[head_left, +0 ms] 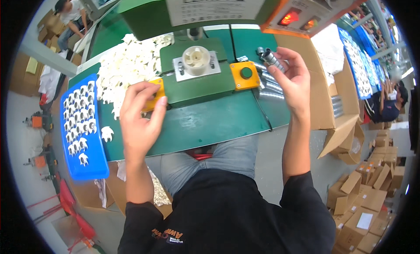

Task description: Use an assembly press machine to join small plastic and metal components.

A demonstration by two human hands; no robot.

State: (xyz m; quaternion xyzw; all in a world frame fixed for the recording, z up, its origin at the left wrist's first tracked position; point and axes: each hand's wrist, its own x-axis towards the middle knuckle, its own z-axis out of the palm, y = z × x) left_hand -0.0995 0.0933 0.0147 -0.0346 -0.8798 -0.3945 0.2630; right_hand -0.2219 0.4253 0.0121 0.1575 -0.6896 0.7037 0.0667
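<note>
Looks like the loading step. Right hand (294, 79) pinches metal sleeves (270, 58) between thumb and fingers, right of the green press (194, 91). Left hand (142, 118) is loosely spread by the left yellow button box (160, 92); can't tell if touching. White finned part (195, 57) sits in the press's round holder (196, 71). Next move probably needs one sleeve squared on that part, fingers clear.

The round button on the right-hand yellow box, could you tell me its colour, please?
The button is green, showing best in the head view.
</note>
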